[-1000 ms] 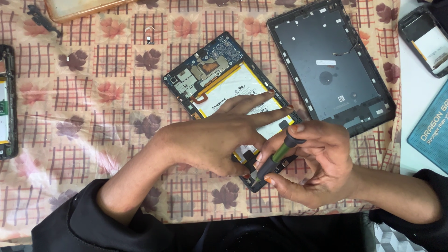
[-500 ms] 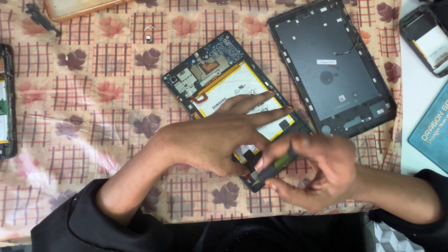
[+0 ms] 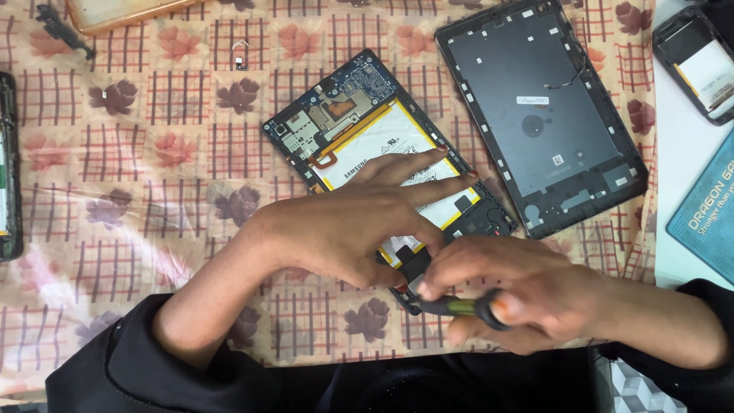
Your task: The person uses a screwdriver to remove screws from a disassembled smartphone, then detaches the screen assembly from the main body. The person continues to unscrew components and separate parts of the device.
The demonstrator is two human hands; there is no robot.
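An opened tablet (image 3: 359, 122) lies tilted on the patterned cloth, its circuit board and white battery showing. My left hand (image 3: 352, 222) rests flat across its lower half, fingers stretched over the battery. Just below, my right hand (image 3: 520, 294) grips a small screwdriver (image 3: 451, 307) with a black and green handle, held nearly level, its tip at the tablet's near corner. The tip itself is hidden behind my fingers.
The tablet's removed dark back cover (image 3: 539, 115) lies to the right. A phone-like device (image 3: 699, 65) and a blue mat (image 3: 707, 214) sit at the right edge, another device (image 3: 8, 168) at the left edge. A small metal part (image 3: 241, 55) lies far on the cloth (image 3: 138, 153).
My right hand has swung the screwdriver from steeply tilted to almost level and shifted slightly lower. My left hand stays pressed on the tablet.
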